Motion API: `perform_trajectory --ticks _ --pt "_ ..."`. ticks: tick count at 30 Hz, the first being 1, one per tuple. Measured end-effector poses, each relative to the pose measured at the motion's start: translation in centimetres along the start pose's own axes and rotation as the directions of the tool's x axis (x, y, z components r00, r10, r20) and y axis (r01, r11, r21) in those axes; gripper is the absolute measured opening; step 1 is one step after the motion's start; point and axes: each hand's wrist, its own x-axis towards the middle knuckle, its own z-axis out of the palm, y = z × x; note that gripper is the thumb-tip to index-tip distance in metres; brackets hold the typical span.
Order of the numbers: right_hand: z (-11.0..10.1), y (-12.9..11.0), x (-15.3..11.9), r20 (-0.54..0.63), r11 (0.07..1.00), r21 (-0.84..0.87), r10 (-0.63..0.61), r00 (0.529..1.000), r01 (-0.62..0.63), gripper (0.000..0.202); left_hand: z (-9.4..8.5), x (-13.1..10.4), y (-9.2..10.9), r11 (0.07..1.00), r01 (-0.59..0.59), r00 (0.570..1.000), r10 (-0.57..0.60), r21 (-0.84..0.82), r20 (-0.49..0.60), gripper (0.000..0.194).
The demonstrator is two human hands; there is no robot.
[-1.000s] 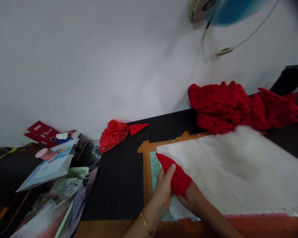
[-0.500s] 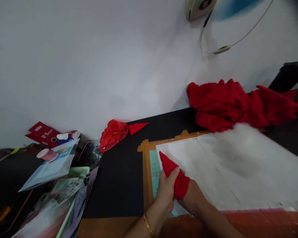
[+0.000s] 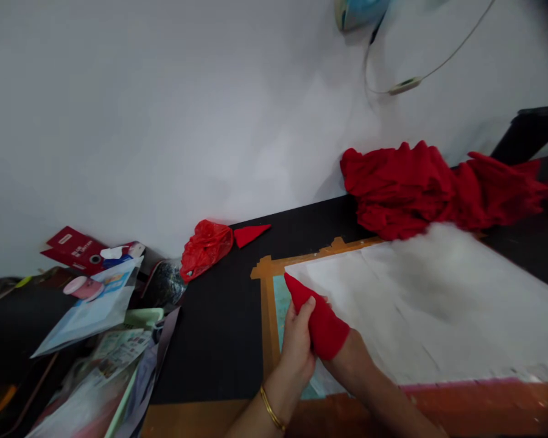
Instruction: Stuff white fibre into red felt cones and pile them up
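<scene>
Left hand (image 3: 298, 344) grips the red cone (image 3: 323, 325), thumb on top. Right hand (image 3: 341, 358) is up inside the cone; fingers hidden, can't tell if clenched or spread. Cone sits over the white sheet's (image 3: 475, 328) left end, tip pointing ahead-left of the hands. Red heap (image 3: 402, 191) ahead-right of hands; red bag (image 3: 207, 246) and red triangle (image 3: 251, 235) ahead-left, side by side.

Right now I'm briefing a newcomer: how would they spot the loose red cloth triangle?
On the black tabletop, by the pale wall, find the crumpled red plastic bag. The loose red cloth triangle lies right of it, pointed and matte, unlike the shiny bag.
</scene>
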Motion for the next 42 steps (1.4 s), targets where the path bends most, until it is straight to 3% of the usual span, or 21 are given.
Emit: perform_trajectory --ticks 3,6,10,12,14,17,21,28,32,35,38,42 --pt "-0.9 -0.6 0.1 0.012 0.999 0.028 -0.029 1.0 0.028 0.057 0.0 0.4 0.8 0.999 0.048 0.998 -0.049 -0.022 -0.036 0.037" --pt "-1.9 -1.3 -0.2 0.051 0.988 -0.01 -0.152 0.987 0.152 0.044 -0.5 1.3 1.6 0.994 0.081 0.992 -0.088 -0.073 -0.087 0.039" --pt "-1.9 -1.9 -0.7 -0.011 0.96 -0.113 -0.258 0.966 0.255 0.032 -0.9 1.8 2.1 0.992 0.094 0.992 -0.1 -0.086 -0.075 0.039" --pt "-1.6 -2.1 -0.5 0.075 0.953 -0.119 -0.272 0.96 0.279 0.029 -0.8 1.6 2.0 0.992 0.098 0.993 -0.102 -0.082 -0.053 0.038" --pt "-1.3 -2.1 0.0 0.178 0.964 -0.114 -0.219 0.959 0.241 0.031 -0.5 1.3 1.9 0.992 0.095 0.993 -0.1 -0.089 -0.056 0.038" --pt "-1.3 -1.8 0.5 0.219 0.985 -0.115 -0.103 0.97 0.13 0.038 -0.4 0.9 1.8 0.984 0.129 0.989 -0.137 -0.123 -0.058 0.036" --pt "-2.0 -1.0 0.0 0.198 0.996 -0.027 -0.075 0.977 0.081 0.03 -1.1 1.2 1.8 0.982 0.129 0.992 -0.129 -0.139 0.009 0.035" --pt "-3.3 -1.7 0.2 0.112 0.933 0.355 0.016 0.994 -0.055 0.02 -2.0 2.0 1.1 0.999 0.033 0.995 -0.032 -0.011 0.097 0.036" --pt "-2.9 -2.5 -0.2 0.033 0.967 0.253 0.002 0.999 -0.011 0.019 -1.5 2.1 1.4 0.998 0.047 0.998 -0.046 -0.044 0.035 0.04" --pt "-2.4 -2.4 -0.5 -0.031 0.99 0.096 -0.103 0.994 0.106 0.022 -1.3 2.3 1.7 0.994 0.069 0.997 -0.072 -0.086 -0.032 0.039" --pt "-2.0 -2.3 0.1 0.083 0.976 -0.094 -0.19 0.978 0.197 0.027 -1.6 2.7 1.4 0.987 0.072 0.994 -0.083 -0.141 -0.074 0.03" --pt "-2.2 -2.3 2.0 0.222 0.961 -0.223 -0.114 0.968 0.165 0.022 -2.2 3.5 0.3 0.981 0.058 0.991 -0.079 -0.185 -0.107 0.02"
